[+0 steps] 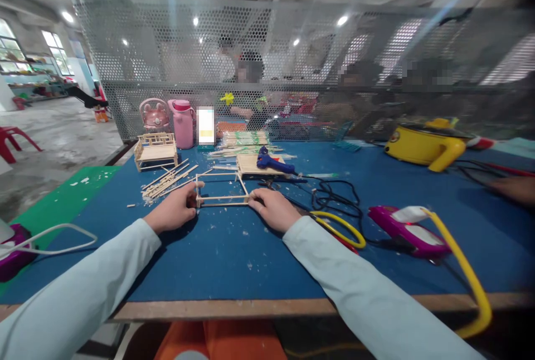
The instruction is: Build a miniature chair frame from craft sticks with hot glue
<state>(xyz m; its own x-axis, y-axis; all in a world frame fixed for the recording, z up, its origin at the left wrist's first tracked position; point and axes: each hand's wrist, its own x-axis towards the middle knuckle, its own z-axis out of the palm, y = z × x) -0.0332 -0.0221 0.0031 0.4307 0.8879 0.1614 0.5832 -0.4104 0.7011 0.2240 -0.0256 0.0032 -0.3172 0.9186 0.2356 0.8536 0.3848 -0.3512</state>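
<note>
A small frame of thin wooden sticks [222,198] stands on the blue table between my hands. My left hand [178,208] pinches its left end, fingers closed round the corner. At the right end, my right hand [273,208] holds the near corner between thumb and fingers. Loose sticks [167,180] lie behind my left hand. Behind the frame, a blue glue gun [273,162] rests on a flat stick panel [246,165]. A finished-looking miniature stick bed [156,151] stands at the back left.
Farther back are a pink bottle [183,126], a phone [205,126] and bundled sticks [244,138]. Black cable [334,193], yellow-handled pliers [343,229], a purple device [407,232] and a yellow pot [418,145] are to the right. Another person's hand [516,188] shows at far right.
</note>
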